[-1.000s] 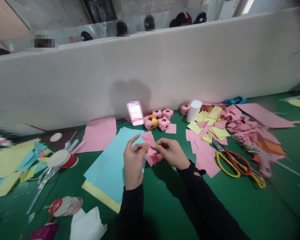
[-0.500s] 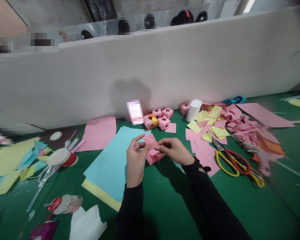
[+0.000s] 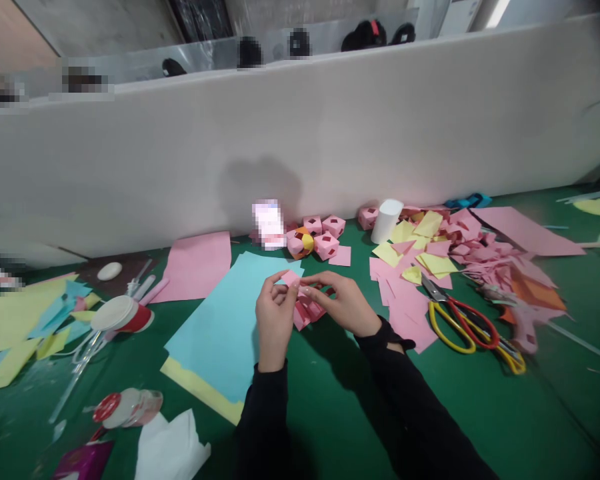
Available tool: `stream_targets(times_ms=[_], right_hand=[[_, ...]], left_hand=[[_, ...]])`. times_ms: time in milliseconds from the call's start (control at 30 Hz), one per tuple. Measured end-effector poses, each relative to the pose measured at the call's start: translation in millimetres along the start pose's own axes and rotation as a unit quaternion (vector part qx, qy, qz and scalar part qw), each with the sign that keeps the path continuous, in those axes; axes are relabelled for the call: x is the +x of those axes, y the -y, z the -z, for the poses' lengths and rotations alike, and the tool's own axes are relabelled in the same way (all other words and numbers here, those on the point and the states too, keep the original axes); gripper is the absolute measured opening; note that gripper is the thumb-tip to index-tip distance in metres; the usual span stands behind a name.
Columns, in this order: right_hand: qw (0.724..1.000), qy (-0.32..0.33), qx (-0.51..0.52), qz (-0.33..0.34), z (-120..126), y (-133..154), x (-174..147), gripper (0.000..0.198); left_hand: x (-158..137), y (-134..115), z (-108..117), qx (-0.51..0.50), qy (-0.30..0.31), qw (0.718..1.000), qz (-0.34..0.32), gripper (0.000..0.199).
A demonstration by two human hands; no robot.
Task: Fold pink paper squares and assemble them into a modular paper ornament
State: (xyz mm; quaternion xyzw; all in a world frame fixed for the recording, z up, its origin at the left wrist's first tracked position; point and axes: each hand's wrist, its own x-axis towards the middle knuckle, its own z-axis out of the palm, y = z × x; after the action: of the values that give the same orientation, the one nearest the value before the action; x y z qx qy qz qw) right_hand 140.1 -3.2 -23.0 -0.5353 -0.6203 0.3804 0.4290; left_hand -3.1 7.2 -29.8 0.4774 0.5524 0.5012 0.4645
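Note:
A small piece of pink paper (image 3: pixel 290 276) is pinched between the fingers of my left hand (image 3: pixel 274 317). My right hand (image 3: pixel 347 300) grips the same paper from the other side, thumb and forefinger meeting at its edge. Under the fingers lies a folded pink paper piece (image 3: pixel 307 313), partly hidden by both hands. Sheets of blue paper (image 3: pixel 215 327) lie beside my left hand. Just beyond the hands sit several folded pink paper shapes (image 3: pixel 326 245), one with orange and yellow parts, and a pink square (image 3: pixel 340 256).
Scissors with red and yellow handles (image 3: pixel 470 327), a pink glue gun (image 3: pixel 525 327) and heaped paper scraps (image 3: pixel 500 257) lie on the right. A white roll (image 3: pixel 387 221) stands near the white partition (image 3: pixel 300 133). On the left are a paper cup (image 3: pixel 130 313), a red-lidded jar (image 3: pixel 130 408) and tissue (image 3: pixel 173 447).
The pink paper between my fingers has tilted and folded over, showing less of its face. My right hand has shifted slightly left, closer to my left.

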Motion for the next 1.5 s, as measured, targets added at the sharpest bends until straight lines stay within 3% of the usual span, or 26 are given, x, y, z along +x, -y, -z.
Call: stream_targets(times_ms=[267,333,400,467,567,667,767,1033,1167,1333,1500], right_hand=[[0.999,-0.019,-0.021,-0.043,6,0,1,0.02],[0.996,-0.037,-0.048,-0.059,9,-7,3,0.022],[0.989,-0.069,-0.086,-0.101,12,-18,5,0.022],[0.981,-0.07,-0.133,-0.124,13,-29,7,0.022],[0.976,-0.034,-0.15,-0.152,12,-41,9,0.021],[0.972,-0.02,-0.156,-0.176,8,-45,10,0.031],[0.969,-0.002,-0.162,-0.185,3,-48,10,0.039],[0.973,0.041,-0.139,-0.181,-5,-52,8,0.029],[0.971,0.046,-0.18,-0.151,-7,-50,8,0.02],[0.965,0.083,-0.227,-0.106,-9,-46,7,0.027],[0.982,0.019,-0.161,-0.094,-8,-34,7,0.036]], left_hand=[[-2,-3,-6,-0.051,0.039,0.998,0.02,0.043],[0,-1,-1,-0.022,0.056,0.998,0.019,0.045],[2,3,8,0.08,0.072,0.994,0.01,0.045],[3,9,16,0.24,0.091,0.966,0.005,0.057],[1,18,23,0.432,0.15,0.889,-0.007,0.09],[-2,26,19,0.524,0.175,0.833,-0.022,0.1],[-3,31,13,0.555,0.159,0.815,-0.045,0.103],[0,28,14,0.57,0.155,0.806,-0.038,0.101],[0,26,16,0.56,0.155,0.813,-0.043,0.099],[-3,17,18,0.526,0.165,0.833,-0.043,0.1],[-7,3,19,0.486,0.175,0.855,-0.05,0.094]])
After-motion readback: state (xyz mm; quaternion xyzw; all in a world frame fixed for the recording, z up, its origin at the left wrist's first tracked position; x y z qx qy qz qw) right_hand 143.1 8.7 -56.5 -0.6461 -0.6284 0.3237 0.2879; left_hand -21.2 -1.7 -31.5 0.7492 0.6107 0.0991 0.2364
